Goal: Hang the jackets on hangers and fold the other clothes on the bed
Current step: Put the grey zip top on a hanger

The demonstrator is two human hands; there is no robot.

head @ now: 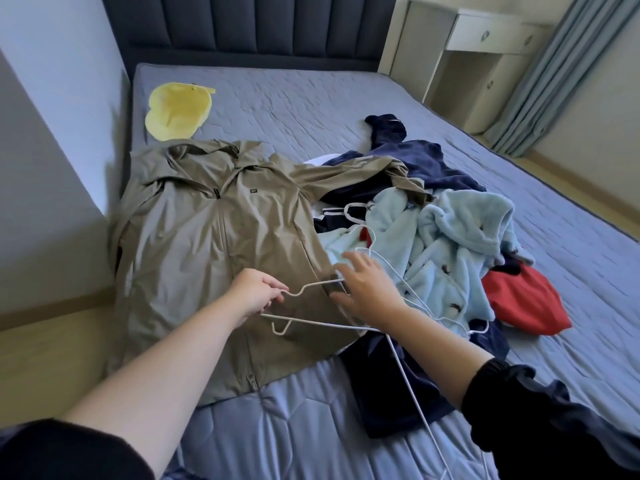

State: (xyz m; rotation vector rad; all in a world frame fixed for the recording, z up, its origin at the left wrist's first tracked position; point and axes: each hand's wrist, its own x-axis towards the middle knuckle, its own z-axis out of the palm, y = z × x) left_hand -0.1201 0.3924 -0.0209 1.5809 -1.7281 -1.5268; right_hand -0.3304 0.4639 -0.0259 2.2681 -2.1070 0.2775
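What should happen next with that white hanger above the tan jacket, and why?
Probably ease the white hanger free of the other hangers, toward the collar of the tan jacket. The left hand pinches one end, the right hand lies open at the other, where more wires cross; the jacket lies flat, unhung.

Padded headboard (pixel 256 26), grey curtains (pixel 568 64), cream desk (pixel 485 32)

The right hand (pixel 369 289) hides part of the white hanger (pixel 322 323); pale blue fleece (pixel 446 244) covers much of the navy garment (pixel 391 386); the logo (pixel 252 191) on the jacket (pixel 214 244) is unreadable.
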